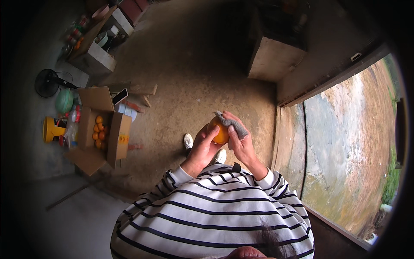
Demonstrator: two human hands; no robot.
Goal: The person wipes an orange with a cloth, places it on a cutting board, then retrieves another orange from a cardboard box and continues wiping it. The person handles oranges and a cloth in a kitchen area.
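My left hand (202,145) is closed around the left side of an orange fruit (221,132), held up in front of my body. A grey cloth (237,128) is gripped in my right hand (241,145), its upper end lying against the top right of the fruit. The right thumb presses on the cloth. To the left stands an open cardboard box (120,137) with several orange fruits (100,132) inside.
Beside the box are a black fan (47,83), a green container (64,100), a yellow object (49,129) and a wooden stool (145,90). A phone-like device (120,96) leans by a box flap. A concrete block structure (275,58) stands upper right, near an open doorway.
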